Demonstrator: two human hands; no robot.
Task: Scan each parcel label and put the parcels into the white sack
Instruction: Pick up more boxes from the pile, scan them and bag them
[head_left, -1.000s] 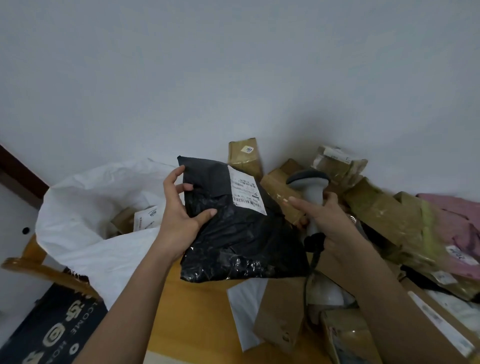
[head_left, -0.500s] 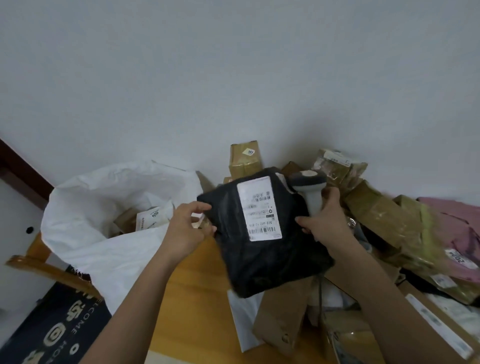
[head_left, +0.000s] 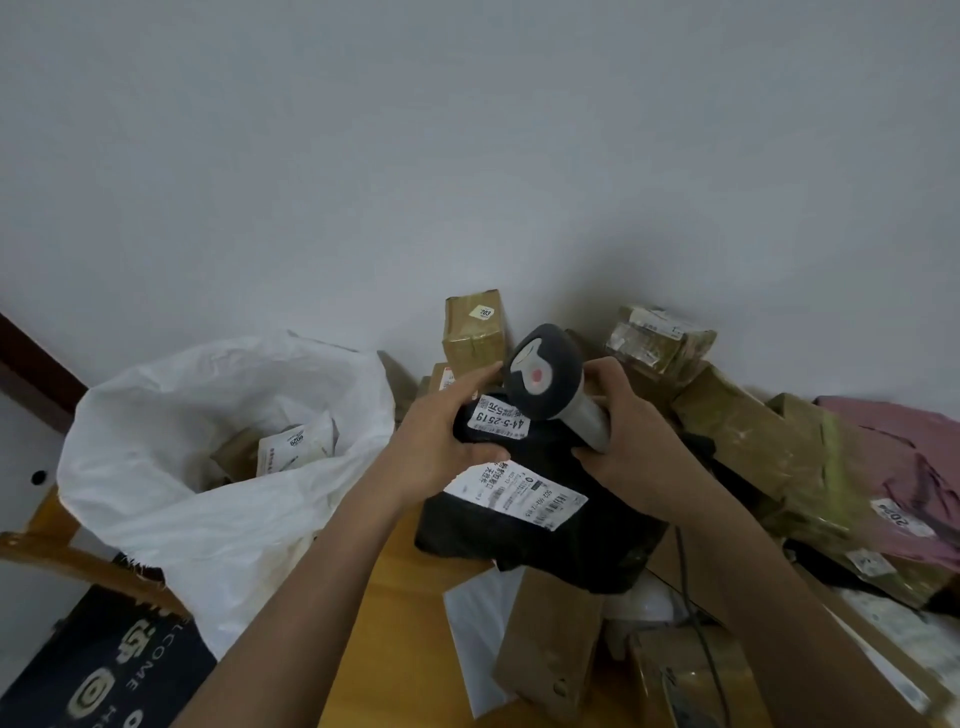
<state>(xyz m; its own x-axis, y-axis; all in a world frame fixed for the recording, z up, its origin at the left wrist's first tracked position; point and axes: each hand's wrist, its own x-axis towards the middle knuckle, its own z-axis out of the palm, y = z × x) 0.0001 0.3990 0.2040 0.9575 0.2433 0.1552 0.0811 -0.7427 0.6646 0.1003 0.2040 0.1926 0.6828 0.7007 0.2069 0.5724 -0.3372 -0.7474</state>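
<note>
on the wooden table (head_left: 395, 623), left hand (head_left: 441, 441) fingers clamp the black parcel (head_left: 545, 525); right hand (head_left: 631, 452) fingers grip the scanner (head_left: 545, 384).

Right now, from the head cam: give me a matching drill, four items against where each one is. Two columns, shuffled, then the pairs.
Items:
1. scanner
2. black parcel
3. white sack
4. pink parcel

Places:
A. far right of the pile, partly under brown parcels
B. gripped by its handle in the right hand
C. left of the table, mouth open, parcels inside
D. on the table edge, held at its top by the left hand, two white labels facing up

Pairs: 1-B, 2-D, 3-C, 4-A
</note>
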